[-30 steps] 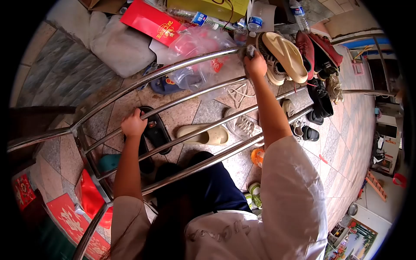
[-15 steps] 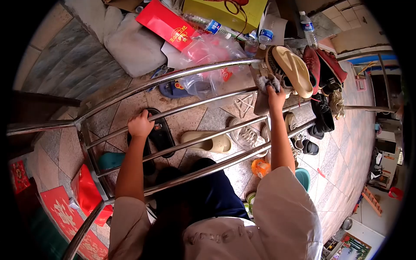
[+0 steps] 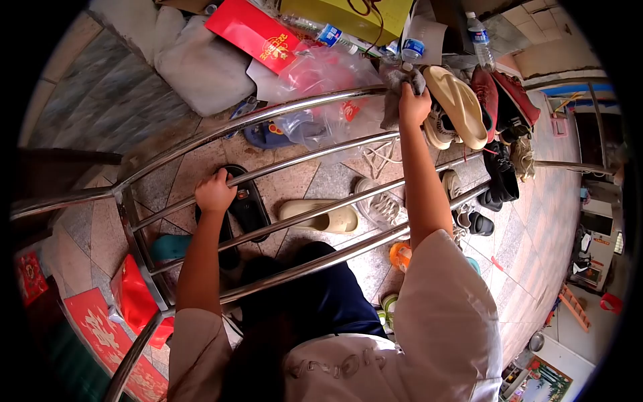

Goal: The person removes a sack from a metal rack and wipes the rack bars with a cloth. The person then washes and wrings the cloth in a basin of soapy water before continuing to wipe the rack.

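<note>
My left hand [image 3: 216,191] is closed around a middle bar of the metal shoe rack [image 3: 251,117], toward its left end. With my right hand [image 3: 414,107] I hold a grey cloth [image 3: 393,112], which hangs at the right part of the rack's far rail. Just right of that hand, a beige flip-flop [image 3: 459,107] lies on other shoes on the rack, with red shoes [image 3: 483,90] beyond it. Black slippers [image 3: 249,204] and a cream clog [image 3: 321,218] show on the floor through the bars.
Past the rack lie a clear plastic bag [image 3: 328,87], a red box [image 3: 258,37], a yellow-green box [image 3: 348,20] and plastic bottles [image 3: 478,40]. White sneakers [image 3: 378,204] stand on the floor below. A red bag [image 3: 137,295] sits at the left end.
My right hand has moved away from me and slightly left with the cloth, from the second bar to the far rail. My left hand stays on its bar.
</note>
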A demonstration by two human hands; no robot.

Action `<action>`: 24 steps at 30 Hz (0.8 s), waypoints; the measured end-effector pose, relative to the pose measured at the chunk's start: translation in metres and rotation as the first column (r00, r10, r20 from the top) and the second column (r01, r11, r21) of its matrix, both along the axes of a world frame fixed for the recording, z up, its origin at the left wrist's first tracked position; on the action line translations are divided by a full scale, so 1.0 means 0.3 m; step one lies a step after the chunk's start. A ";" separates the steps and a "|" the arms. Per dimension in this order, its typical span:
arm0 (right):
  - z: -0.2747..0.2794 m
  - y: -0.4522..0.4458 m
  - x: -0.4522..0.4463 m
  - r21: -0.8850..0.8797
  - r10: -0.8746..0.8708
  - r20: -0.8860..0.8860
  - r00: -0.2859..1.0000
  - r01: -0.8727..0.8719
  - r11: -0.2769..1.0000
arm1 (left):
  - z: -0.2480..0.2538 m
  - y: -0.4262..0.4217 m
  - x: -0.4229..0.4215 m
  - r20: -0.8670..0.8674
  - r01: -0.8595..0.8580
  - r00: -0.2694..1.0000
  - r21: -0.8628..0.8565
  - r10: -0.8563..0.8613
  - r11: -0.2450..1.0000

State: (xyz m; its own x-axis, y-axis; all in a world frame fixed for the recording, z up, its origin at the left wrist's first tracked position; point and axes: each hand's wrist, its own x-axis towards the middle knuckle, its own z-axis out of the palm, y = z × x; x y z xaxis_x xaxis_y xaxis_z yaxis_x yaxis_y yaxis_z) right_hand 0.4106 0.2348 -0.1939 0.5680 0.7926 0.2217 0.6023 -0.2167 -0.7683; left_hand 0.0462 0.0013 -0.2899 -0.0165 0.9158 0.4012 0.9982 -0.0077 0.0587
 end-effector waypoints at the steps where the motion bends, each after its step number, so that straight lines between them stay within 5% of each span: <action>1: 0.015 0.051 0.010 -0.035 -0.027 0.093 0.995 0.030 0.999 | -0.004 -0.003 -0.003 -0.026 -0.036 0.999 -0.040 0.035 0.999; 5: -0.078 0.172 -0.003 -0.394 0.105 0.376 0.920 0.056 0.917 | -0.018 -0.001 0.005 -0.041 -0.053 0.998 -0.085 0.050 0.995; 9: -0.143 0.141 -0.090 -0.301 0.076 0.475 0.877 0.081 0.950 | 0.001 -0.003 0.001 -0.001 -0.009 1.000 -0.052 0.009 0.999; 15: -0.182 0.026 -0.275 -0.183 0.124 0.418 0.900 -0.050 0.982 | -0.008 -0.001 0.011 0.005 -0.067 0.998 -0.110 0.068 0.992; 24: -0.144 -0.281 -0.808 -0.214 0.573 0.221 0.789 -0.534 0.818 | -0.001 0.001 0.019 -0.025 -0.122 0.993 -0.177 0.119 0.977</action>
